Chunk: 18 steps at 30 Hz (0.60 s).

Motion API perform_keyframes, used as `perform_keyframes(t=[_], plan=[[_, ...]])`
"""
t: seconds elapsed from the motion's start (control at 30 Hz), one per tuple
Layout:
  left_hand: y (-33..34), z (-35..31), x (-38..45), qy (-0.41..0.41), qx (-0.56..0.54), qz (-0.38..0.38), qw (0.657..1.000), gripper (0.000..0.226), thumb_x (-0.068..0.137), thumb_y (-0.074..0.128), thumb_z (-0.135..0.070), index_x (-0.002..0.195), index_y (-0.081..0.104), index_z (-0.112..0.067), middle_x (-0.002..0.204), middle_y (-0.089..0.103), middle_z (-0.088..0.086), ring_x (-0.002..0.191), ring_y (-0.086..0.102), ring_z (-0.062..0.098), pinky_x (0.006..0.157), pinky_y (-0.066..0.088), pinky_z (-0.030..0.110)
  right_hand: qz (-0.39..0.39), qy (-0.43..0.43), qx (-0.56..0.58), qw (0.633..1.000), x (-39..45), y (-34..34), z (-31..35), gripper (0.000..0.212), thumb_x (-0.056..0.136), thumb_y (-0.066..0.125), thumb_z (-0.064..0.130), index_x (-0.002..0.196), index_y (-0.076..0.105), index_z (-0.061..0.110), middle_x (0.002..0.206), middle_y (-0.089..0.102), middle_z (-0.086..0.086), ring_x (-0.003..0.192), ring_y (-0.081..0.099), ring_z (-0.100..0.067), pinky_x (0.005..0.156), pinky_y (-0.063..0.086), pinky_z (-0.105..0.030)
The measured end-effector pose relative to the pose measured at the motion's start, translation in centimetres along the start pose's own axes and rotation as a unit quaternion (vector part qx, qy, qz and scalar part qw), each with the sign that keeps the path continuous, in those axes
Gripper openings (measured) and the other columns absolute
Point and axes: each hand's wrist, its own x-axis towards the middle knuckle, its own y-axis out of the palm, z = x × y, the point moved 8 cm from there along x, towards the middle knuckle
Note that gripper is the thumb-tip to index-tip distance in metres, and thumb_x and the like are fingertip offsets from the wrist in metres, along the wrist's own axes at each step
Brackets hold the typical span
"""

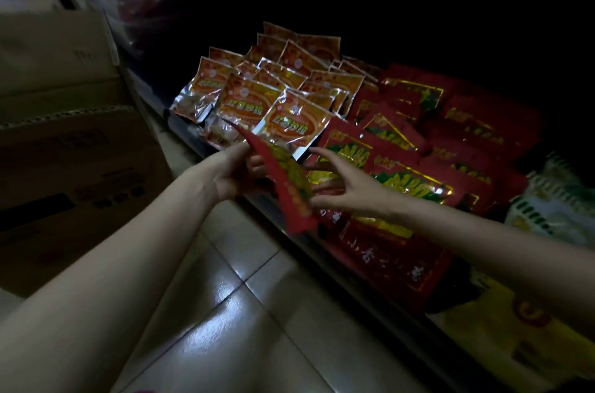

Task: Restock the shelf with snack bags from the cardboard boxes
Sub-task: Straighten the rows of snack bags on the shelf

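Note:
My left hand [233, 172] grips a red snack bag [285, 181] with a yellow print, held on edge just in front of the low shelf [325, 251]. My right hand [349, 185] is spread open right beside that bag, fingers reaching toward it over the red bags [415, 167] lying on the shelf. Further left on the shelf lies a pile of orange and silver snack bags [283, 93]. Stacked cardboard boxes [70, 135] stand at the left.
Yellow and white-green bags [553, 206] fill the shelf's right end. Clear plastic bags [141, 6] rest behind the boxes. Glossy floor tiles [238, 305] run below the shelf. The space above the shelf is dark.

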Motion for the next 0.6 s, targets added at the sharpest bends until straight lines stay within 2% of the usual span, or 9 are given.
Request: perform_keyframes(t=[0.07, 0.1, 0.17, 0.2, 0.27, 0.37, 0.43, 0.5, 0.6], plan=[[-0.3, -0.7, 1.0, 0.018, -0.088, -0.012, 0.996, 0.030, 0.097, 0.042, -0.026, 0.069, 0.050, -0.016, 0.048, 0.053, -0.006, 0.043, 0.053, 0.005, 0.098, 0.036, 0.054, -0.009, 0.033, 0.058, 0.998, -1.2, -1.8, -0.8, 0.076, 0.087, 0.060, 0.003, 0.146, 0.017, 0.026, 0.143, 0.034, 0.007, 0.112, 0.055, -0.012, 0.090, 0.051, -0.024], [-0.7, -1.1, 1.4, 0.027, -0.114, -0.045, 0.992, 0.014, 0.094, 0.050, -0.028, 0.086, 0.056, -0.018, 0.063, 0.060, -0.006, 0.054, 0.059, 0.004, 0.097, 0.036, 0.058, -0.005, 0.055, 0.082, 0.995, -1.8, -2.6, -1.4, 0.079, 0.088, 0.057, -0.001, 0.147, 0.012, 0.026, 0.140, 0.032, 0.011, 0.113, 0.052, -0.010, 0.088, 0.050, -0.021], [-0.7, -1.0, 2.2, 0.033, -0.152, -0.096, 0.983, 0.026, 0.090, 0.059, -0.030, 0.113, 0.053, -0.022, 0.083, 0.064, -0.006, 0.066, 0.064, 0.005, 0.098, 0.035, 0.062, 0.001, 0.099, 0.076, 0.992, -2.9, -3.7, -2.3, 0.086, 0.088, 0.057, 0.000, 0.149, 0.002, 0.025, 0.145, 0.025, 0.010, 0.126, 0.042, -0.010, 0.095, 0.045, -0.020], [-0.5, -1.0, 2.9, 0.037, -0.158, -0.107, 0.981, 0.027, 0.089, 0.061, -0.030, 0.113, 0.053, -0.023, 0.086, 0.064, -0.005, 0.063, 0.065, 0.006, 0.099, 0.036, 0.062, -0.006, 0.107, 0.042, 0.993, -3.2, -3.7, -2.5, 0.088, 0.087, 0.061, 0.006, 0.149, 0.001, 0.024, 0.149, 0.020, 0.010, 0.134, 0.032, -0.011, 0.102, 0.036, -0.022], [1.0, -0.9, 3.8, 0.023, -0.143, -0.095, 0.985, 0.023, 0.089, 0.061, -0.030, 0.110, 0.055, -0.024, 0.085, 0.065, -0.005, 0.054, 0.066, 0.005, 0.099, 0.036, 0.060, -0.070, 0.089, -0.010, 0.993, -2.8, -4.8, -2.5, 0.084, 0.082, 0.069, 0.020, 0.148, 0.016, 0.021, 0.149, 0.025, 0.007, 0.139, 0.026, -0.013, 0.110, 0.023, -0.022], [3.5, -0.9, 4.4, 0.012, -0.124, -0.069, 0.990, 0.029, 0.093, 0.052, -0.032, 0.120, 0.052, -0.022, 0.082, 0.065, -0.005, 0.056, 0.067, 0.006, 0.093, 0.037, 0.056, -0.230, 0.061, 0.065, 0.969, -2.1, -7.3, -1.8, 0.042, 0.086, 0.065, 0.013, 0.124, 0.053, 0.005, 0.123, 0.058, -0.006, 0.119, 0.053, -0.027, 0.100, 0.042, -0.031], [4.1, -0.8, 5.0, 0.026, -0.083, -0.084, 0.993, 0.038, 0.097, 0.039, -0.036, 0.130, 0.048, -0.018, 0.086, 0.064, -0.001, 0.070, 0.064, 0.010, 0.083, 0.041, 0.043, -0.306, 0.083, 0.063, 0.946, -1.9, -8.9, -2.5, 0.029, 0.090, 0.061, 0.013, 0.115, 0.058, 0.000, 0.116, 0.063, -0.016, 0.110, 0.057, -0.033, 0.093, 0.046, -0.036], [3.4, -0.5, 5.6, 0.077, 0.034, -0.137, 0.987, 0.042, 0.096, 0.038, -0.036, 0.130, 0.048, -0.013, 0.098, 0.063, 0.010, 0.085, 0.063, 0.022, 0.076, 0.043, 0.032, -0.319, 0.121, 0.050, 0.939, -1.3, -9.1, -3.9, 0.030, 0.091, 0.059, 0.015, 0.118, 0.056, 0.001, 0.112, 0.062, -0.012, 0.106, 0.058, -0.026, 0.089, 0.044, -0.032], [2.4, 1.5, 6.5, 0.119, 0.260, -0.149, 0.946, 0.065, 0.079, 0.055, -0.047, 0.136, 0.041, -0.019, 0.134, 0.047, 0.020, 0.118, 0.050, 0.038, 0.101, 0.042, 0.046, -0.293, 0.166, 0.003, 0.942, 0.3, -7.9, -6.0, 0.035, 0.091, 0.059, 0.017, 0.121, 0.054, -0.001, 0.116, 0.061, -0.015, 0.110, 0.057, -0.029, 0.085, 0.044, -0.031]])
